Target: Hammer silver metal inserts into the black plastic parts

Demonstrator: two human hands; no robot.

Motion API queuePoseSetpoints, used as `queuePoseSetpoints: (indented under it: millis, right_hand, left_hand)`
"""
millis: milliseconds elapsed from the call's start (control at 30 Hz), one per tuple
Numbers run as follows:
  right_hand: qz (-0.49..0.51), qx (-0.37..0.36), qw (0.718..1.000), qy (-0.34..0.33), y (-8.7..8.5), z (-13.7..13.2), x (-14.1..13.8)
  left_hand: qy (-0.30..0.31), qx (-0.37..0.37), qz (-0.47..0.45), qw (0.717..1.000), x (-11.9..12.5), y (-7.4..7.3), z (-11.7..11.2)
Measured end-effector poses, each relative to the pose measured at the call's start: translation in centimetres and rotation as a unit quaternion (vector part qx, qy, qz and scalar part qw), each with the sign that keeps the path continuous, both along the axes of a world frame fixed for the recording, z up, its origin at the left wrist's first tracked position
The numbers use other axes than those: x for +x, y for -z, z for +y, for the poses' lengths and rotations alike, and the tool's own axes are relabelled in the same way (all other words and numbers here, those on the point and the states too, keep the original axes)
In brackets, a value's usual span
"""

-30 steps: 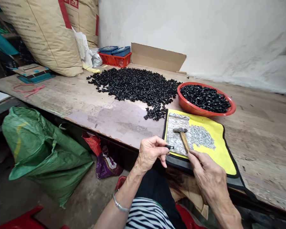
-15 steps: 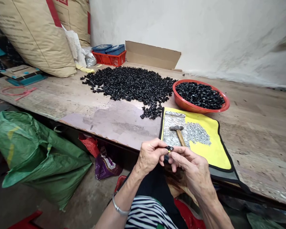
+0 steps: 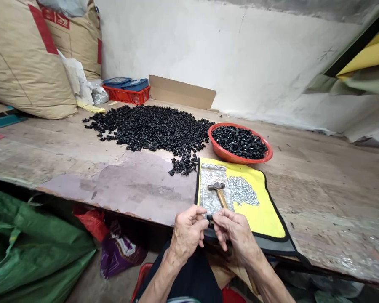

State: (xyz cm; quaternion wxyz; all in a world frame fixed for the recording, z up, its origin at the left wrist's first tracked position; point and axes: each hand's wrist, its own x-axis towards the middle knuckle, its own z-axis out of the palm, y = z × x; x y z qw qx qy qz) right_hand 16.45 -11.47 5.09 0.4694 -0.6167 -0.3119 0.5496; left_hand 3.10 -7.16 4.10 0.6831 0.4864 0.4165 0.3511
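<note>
Black and tiny, the small part (image 3: 210, 218) sits at the near table edge, pinched between the fingertips of the left hand (image 3: 185, 234) and the right hand (image 3: 237, 235). Just beyond, a hammer (image 3: 220, 192) lies on a metal plate (image 3: 210, 200). Silver bits (image 3: 242, 191) are heaped to its right on the yellow mat (image 3: 267, 212).

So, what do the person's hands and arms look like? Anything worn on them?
Both are bare: the left hand and right hand have no gloves or rings that show, and the forearms have no sleeves or watch in view.
</note>
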Motion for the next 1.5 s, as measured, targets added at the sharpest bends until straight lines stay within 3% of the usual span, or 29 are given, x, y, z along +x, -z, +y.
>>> queuePoseSetpoints:
  millis: [100, 300, 400, 467, 567, 667, 733, 800, 867, 1000, 1100, 1167, 1367, 1500]
  right_hand:
    - [-0.045, -0.002, 0.999, 0.015, -1.3, 3.2, 3.5]
    - [-0.093, 0.073, 0.984, 0.136, -7.8, 12.9, 12.3]
    - [-0.138, 0.066, 0.974, 0.168, -8.6, 14.5, 13.8]
    - [-0.182, 0.059, 0.966, 0.173, -7.6, 13.2, 13.1]
    - [-0.245, 0.054, 0.954, 0.162, -4.8, 8.7, 10.7]
    - [-0.298, 0.044, 0.938, 0.172, -1.3, 3.4, 8.7]
    - [-0.363, 0.020, 0.906, 0.219, 1.1, 0.7, 8.2]
    - [-0.446, 0.060, 0.861, 0.238, 3.1, -0.9, 8.2]
    - [-0.527, 0.132, 0.816, 0.197, 4.7, -1.4, 8.4]
    - [-0.666, 0.214, 0.711, 0.068, 6.1, -0.7, 8.8]
    - [-0.739, 0.204, 0.642, 0.032, 6.4, -0.2, 8.8]
    - [-0.759, 0.199, 0.618, 0.042, 6.6, -0.1, 8.7]
    - [-0.755, 0.197, 0.621, 0.074, 6.5, -0.1, 8.5]
    - [-0.754, 0.219, 0.617, 0.055, 6.3, -0.3, 8.4]
  left_hand:
    - [-0.052, -0.027, -0.002, 0.998, 0.1, 1.0, 0.8]
    - [-0.084, -0.050, 0.008, 0.995, -0.9, 2.1, 2.2]
    - [-0.076, -0.054, 0.001, 0.996, -1.4, 2.4, 2.3]
    - [-0.059, -0.057, -0.003, 0.997, -1.7, 2.6, 2.2]
    - [-0.049, -0.055, 0.009, 0.997, -2.3, 2.7, 2.9]
    - [-0.120, 0.006, 0.097, 0.988, -3.5, 2.7, 5.6]
    - [-0.183, 0.100, 0.185, 0.960, -4.4, 2.5, 8.4]
    - [-0.186, 0.237, 0.279, 0.911, -5.1, 2.4, 11.6]
    - [-0.142, 0.306, 0.352, 0.873, -5.3, 2.5, 14.3]
    - [-0.068, 0.320, 0.415, 0.849, -4.5, 2.9, 17.2]
    - [-0.042, 0.320, 0.418, 0.850, -3.5, 3.1, 16.8]
    - [-0.014, 0.331, 0.411, 0.849, -2.7, 3.0, 15.8]
    - [0.050, 0.372, 0.377, 0.847, -0.9, 2.8, 11.7]
    - [0.026, 0.318, 0.324, 0.890, -1.7, 3.0, 10.5]
